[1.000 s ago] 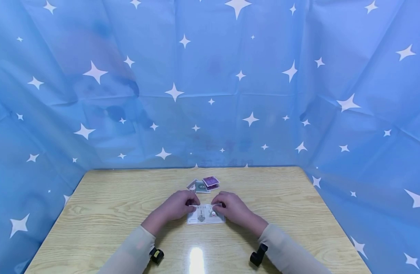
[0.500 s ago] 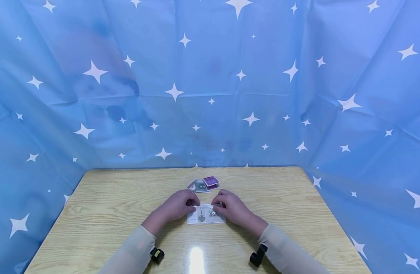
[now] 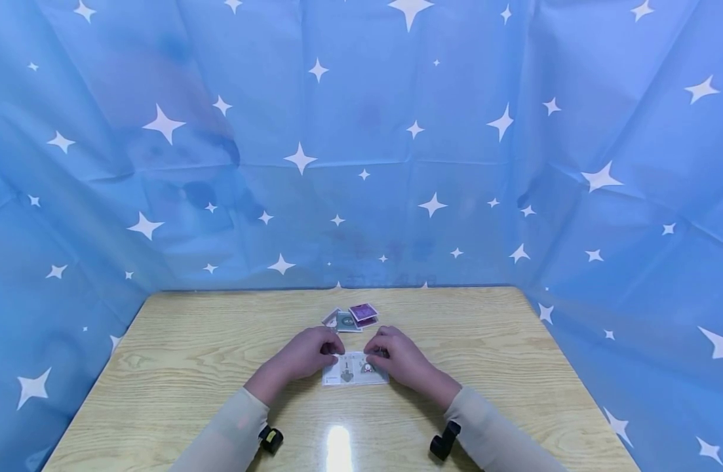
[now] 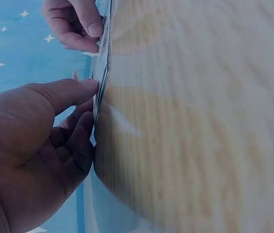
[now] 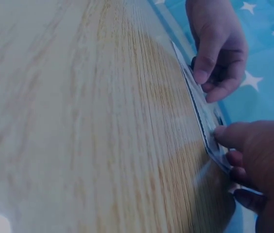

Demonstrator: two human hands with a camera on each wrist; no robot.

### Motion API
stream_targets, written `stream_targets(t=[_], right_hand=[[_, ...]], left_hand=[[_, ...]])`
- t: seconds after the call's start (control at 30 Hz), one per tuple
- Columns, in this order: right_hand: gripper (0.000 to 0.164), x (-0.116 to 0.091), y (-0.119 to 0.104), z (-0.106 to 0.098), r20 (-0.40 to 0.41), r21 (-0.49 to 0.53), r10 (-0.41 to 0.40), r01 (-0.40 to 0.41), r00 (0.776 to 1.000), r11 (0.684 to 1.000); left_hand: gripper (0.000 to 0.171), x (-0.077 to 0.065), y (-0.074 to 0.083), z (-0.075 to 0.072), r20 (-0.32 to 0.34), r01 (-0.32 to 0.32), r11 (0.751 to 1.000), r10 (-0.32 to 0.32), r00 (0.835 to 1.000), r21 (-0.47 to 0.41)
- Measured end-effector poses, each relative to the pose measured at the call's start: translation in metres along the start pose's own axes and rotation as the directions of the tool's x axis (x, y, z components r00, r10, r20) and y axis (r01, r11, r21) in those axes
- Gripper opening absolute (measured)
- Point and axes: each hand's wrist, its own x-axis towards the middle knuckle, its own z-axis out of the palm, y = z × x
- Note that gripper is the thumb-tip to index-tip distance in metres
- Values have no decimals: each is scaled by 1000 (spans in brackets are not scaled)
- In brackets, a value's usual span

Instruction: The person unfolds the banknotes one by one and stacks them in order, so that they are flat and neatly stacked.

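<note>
While both hands meet near the middle of the wooden table, they work on a small stack of cards that lies flat on the tabletop just in front of the person. Its top card is face up and pale, with small dark and red marks whose design is too small to read. The left hand pinches the stack's far left corner, thumb on the edge and fingers curled in behind it; the left wrist view shows this thumb pressed against the thin side of the cards, with the other fingers tucked under. The right hand pinches the far right corner in the same manner, and the right wrist view shows its thumb tip resting on the edge of the stack while the left hand grips the opposite end. Just beyond the hands, toward the far edge of the table, lies a loose cluster of other cards, one purple-backed and overlapping a greenish one. Pale long sleeves cover both forearms, each with a small black camera mount at the wrist. Around the table hangs a blue cloth with white stars.
</note>
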Motion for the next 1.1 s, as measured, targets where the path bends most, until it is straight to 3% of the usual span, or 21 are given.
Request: stream_targets(t=[0.3, 0.47, 0.6, 0.8, 0.93, 1.1], right_hand=[[8, -2, -1, -2, -6, 9, 18, -18, 1000, 1000], [6, -2, -2, -5, -66, 68, 66, -62, 996, 996], [5, 3, 0, -9, -138, 126, 126, -109, 982, 986], [10, 11, 2, -19, -227, 222, 230, -179, 947, 958], [10, 20, 7, -22, -257, 270, 273, -203, 927, 941], [9, 34, 14, -23, -247, 293, 305, -229, 920, 928]], left_hand=[[16, 0, 1, 0, -6, 7, 1000, -7, 1000, -3], [13, 1, 3, -1, -46, 16, 1000, -16, 999, 1], [7, 2, 6, -4, -98, 39, 999, -38, 994, 14], [8, 9, 8, -11, -165, 46, 998, -52, 985, -40], [7, 16, 9, -14, -182, 55, 996, -66, 981, -64], [7, 30, 9, -16, -209, 77, 994, -92, 974, -79]])
